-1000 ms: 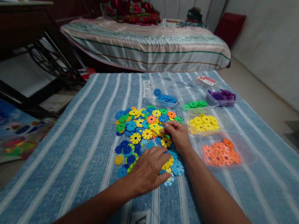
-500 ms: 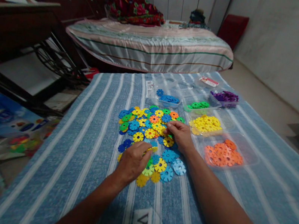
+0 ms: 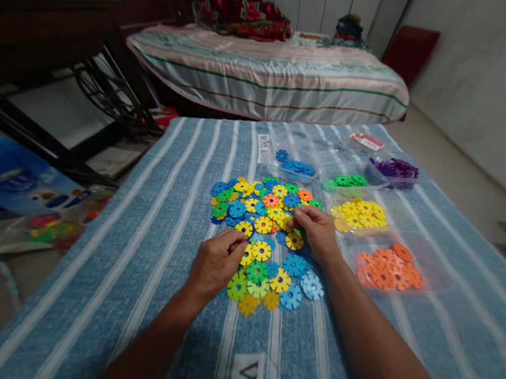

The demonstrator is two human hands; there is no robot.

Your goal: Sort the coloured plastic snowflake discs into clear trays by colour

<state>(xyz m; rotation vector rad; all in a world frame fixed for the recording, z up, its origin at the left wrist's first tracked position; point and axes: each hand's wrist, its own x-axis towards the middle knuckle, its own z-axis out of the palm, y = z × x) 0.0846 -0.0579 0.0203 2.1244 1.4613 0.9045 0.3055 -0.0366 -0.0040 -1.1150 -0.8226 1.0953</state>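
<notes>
A pile of flat, flower-shaped plastic discs (image 3: 264, 217) in yellow, blue, green and orange lies on a blue striped cloth (image 3: 167, 214). My left hand (image 3: 215, 265) rests at the pile's near left edge with its fingers curled; whether they pinch a disc there cannot be told. Farther back, my right hand (image 3: 318, 232) lies on the pile's right side, fingertips touching the discs beside a yellow disc (image 3: 294, 241). Several loose discs (image 3: 267, 281) lie between my two hands.
Clear trays stand right of the pile: orange discs (image 3: 389, 269), yellow discs (image 3: 362, 213), green discs (image 3: 345, 180), purple discs (image 3: 395, 168), blue discs (image 3: 295, 167). A bed (image 3: 272, 71) stands beyond the cloth. A dark table (image 3: 38, 27) and packaging (image 3: 4, 182) are at left.
My left hand has pulled back to the left off the near discs and curled its fingers, leaving those discs uncovered. My right hand has stayed on the pile. The view shifted slightly.
</notes>
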